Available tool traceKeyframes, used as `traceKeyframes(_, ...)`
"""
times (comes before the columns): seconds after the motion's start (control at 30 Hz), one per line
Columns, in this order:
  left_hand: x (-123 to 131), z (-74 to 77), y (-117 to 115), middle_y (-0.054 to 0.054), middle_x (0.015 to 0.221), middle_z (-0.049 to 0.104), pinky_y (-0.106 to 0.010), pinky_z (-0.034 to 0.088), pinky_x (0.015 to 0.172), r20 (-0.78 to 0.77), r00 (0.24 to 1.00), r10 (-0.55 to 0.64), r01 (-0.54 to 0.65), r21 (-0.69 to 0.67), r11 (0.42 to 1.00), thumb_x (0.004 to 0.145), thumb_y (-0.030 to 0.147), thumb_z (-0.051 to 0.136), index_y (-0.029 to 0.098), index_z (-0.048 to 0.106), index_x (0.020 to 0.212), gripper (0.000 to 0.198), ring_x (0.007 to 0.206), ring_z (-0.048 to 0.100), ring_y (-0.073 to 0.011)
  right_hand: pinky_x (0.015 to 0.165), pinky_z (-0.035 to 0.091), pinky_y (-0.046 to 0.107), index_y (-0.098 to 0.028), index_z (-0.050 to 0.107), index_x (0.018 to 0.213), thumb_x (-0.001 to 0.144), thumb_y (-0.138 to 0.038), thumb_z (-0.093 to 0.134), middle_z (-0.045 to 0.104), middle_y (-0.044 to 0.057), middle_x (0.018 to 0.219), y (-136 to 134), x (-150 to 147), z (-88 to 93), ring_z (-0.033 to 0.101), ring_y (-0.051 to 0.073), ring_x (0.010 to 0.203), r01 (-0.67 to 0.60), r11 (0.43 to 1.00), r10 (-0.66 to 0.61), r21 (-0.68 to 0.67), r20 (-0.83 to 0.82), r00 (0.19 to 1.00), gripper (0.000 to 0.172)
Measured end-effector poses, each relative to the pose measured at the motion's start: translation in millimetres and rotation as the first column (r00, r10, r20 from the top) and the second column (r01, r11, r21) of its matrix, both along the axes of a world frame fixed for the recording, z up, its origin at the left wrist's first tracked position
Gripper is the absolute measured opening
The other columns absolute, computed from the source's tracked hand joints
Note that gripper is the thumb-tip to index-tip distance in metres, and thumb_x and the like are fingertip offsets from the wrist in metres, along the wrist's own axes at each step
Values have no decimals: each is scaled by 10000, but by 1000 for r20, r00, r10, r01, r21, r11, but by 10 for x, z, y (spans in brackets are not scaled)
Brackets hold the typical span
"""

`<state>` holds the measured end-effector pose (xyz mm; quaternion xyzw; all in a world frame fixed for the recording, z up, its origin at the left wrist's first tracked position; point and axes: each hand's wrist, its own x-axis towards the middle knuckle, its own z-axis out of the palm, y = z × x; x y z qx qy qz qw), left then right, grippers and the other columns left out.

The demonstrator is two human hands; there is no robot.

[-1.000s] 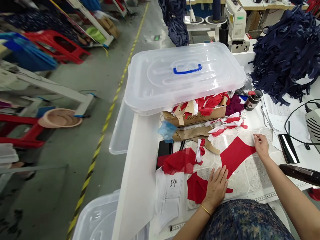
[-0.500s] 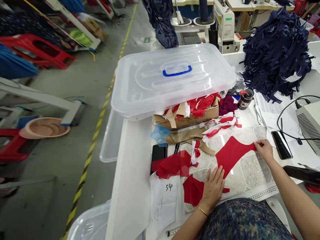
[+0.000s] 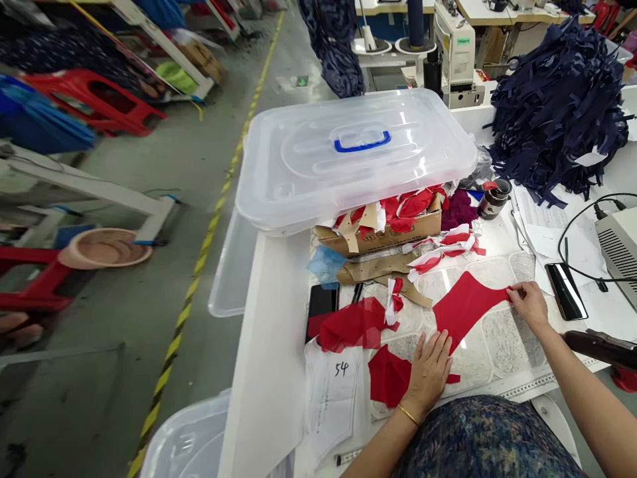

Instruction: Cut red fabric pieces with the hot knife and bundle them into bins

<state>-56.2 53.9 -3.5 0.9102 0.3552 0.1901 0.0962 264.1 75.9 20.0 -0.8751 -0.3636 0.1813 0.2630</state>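
Note:
A red cut fabric piece lies spread on the white worktable. My left hand lies flat with fingers stretched out, pressing the piece's near end. My right hand pinches the piece's far right tip between thumb and fingers. Under my left hand sits another red piece. A further red piece lies to the left, beside a white paper marked 54.
A clear plastic lid with a blue handle rests on a cardboard box of scraps. Navy strips pile at the back right. A phone, a grey device and a dark tool lie right.
My right hand has closed from resting on the red piece to pinching its right tip. The left hand stays flat on the fabric. The view shifted slightly.

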Motion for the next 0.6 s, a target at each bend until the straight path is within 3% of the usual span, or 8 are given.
traceKeyframes(0.17, -8, 29, 32, -70, 1302, 657, -471, 289, 1190, 25, 1000, 1, 0, -21, 1000, 968, 231, 444, 182, 592, 1272, 341, 1234, 567, -218, 596, 355, 324, -222, 565, 632, 715, -483, 559, 564, 46, 810, -83, -63, -30, 489, 191, 705, 1, 1000, -1, -10, 9, 1000, 274)
traceKeyframes(0.37, -123, 63, -3, -109, 1327, 629, -469, 373, 1142, 17, 1000, -11, 12, -31, 999, 949, 203, 458, 155, 570, 1276, 350, 1264, 547, -229, 590, 351, 326, -227, 535, 638, 750, -555, 530, 541, 32, 775, -283, -140, 35, 459, 177, 657, 50, 998, -52, 45, 28, 998, 347)
traceKeyframes(0.6, -325, 6, -223, -152, 1314, 621, -465, 435, 1083, 54, 987, 151, -148, -46, 988, 954, 251, 488, 129, 530, 1287, 356, 1260, 552, -260, 676, 405, 356, -235, 481, 709, 823, -695, 424, 496, 16, 737, -410, -221, 51, 455, 181, 683, 64, 979, -77, 196, 60, 995, 478)
